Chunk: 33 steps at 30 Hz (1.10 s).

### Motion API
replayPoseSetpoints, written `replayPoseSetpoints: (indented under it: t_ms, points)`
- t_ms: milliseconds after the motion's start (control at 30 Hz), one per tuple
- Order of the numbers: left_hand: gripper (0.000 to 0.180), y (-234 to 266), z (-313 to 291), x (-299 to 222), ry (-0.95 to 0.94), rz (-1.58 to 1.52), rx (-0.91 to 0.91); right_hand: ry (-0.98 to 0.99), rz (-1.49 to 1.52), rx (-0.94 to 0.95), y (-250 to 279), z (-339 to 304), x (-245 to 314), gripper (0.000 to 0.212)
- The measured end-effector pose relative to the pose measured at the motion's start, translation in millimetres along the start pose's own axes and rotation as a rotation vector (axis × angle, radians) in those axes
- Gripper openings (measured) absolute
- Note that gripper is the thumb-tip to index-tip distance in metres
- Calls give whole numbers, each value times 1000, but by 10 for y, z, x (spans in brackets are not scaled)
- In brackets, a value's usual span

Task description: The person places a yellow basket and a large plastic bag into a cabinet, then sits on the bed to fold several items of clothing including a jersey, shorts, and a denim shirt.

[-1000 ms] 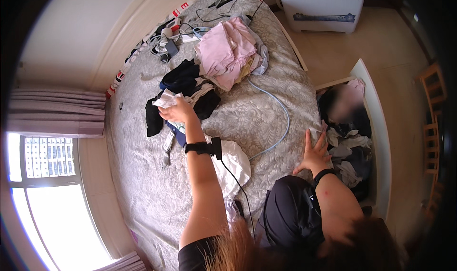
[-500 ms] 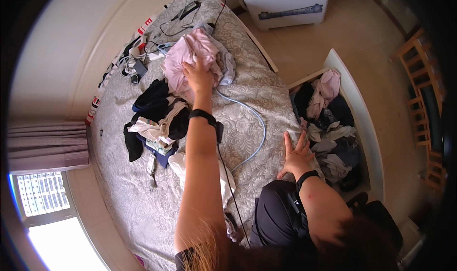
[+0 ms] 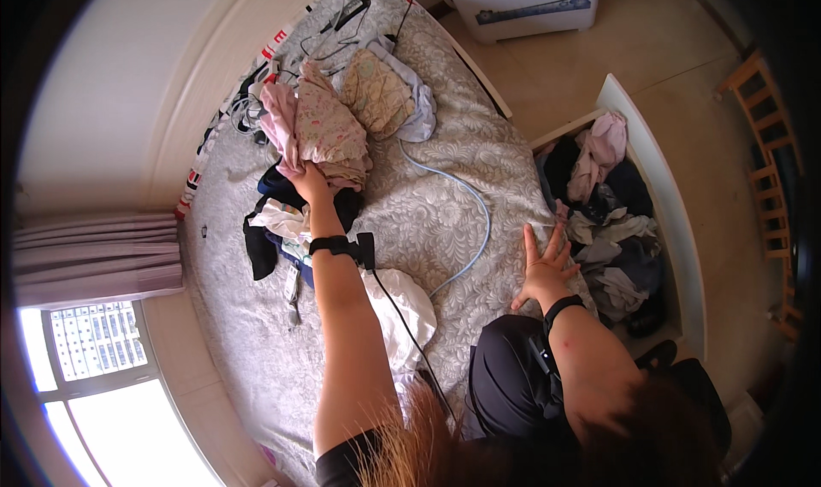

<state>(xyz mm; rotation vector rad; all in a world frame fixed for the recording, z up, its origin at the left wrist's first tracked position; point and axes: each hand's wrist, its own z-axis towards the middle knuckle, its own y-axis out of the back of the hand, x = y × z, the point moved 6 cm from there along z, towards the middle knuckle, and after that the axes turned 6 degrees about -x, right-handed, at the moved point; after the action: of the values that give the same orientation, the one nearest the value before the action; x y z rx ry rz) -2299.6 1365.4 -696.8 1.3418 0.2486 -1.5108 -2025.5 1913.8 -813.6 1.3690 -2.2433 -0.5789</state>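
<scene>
My left hand (image 3: pixel 310 184) is closed on the near edge of a pink garment (image 3: pixel 280 121), its fingers partly hidden by the cloth. Pink floral cloth (image 3: pixel 329 132) hangs together with it, over the pile of dark clothes (image 3: pixel 349 206). Just beyond lies a folded beige patterned cloth (image 3: pixel 376 92), with a grey-blue garment (image 3: pixel 419 104) beside and partly under it. White cloth (image 3: pixel 284 220) rests on the dark pile near my left wrist. My right hand (image 3: pixel 546 269) presses on the bed's right edge, fingers spread and holding nothing.
A patterned grey cover lies on the bed (image 3: pixel 453 222). A pale blue cord (image 3: pixel 479 200) curves across it. To the right, an open drawer (image 3: pixel 663 196) holds crumpled clothes. Cables (image 3: pixel 244 111) lie at the far left; a white cloth (image 3: pixel 402 312) lies near my left forearm.
My left hand has drawn the pink garment left and nearer, off the stack, uncovering the beige patterned cloth. Floral cloth now shows. My right hand stays spread on the bed edge.
</scene>
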Motion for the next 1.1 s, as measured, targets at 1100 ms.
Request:
replayPoseSetpoints:
  t_ms: [1100]
  points:
    - [45,-627,477,-13,-292,252,325,34,13,39,100,91,-95,193]
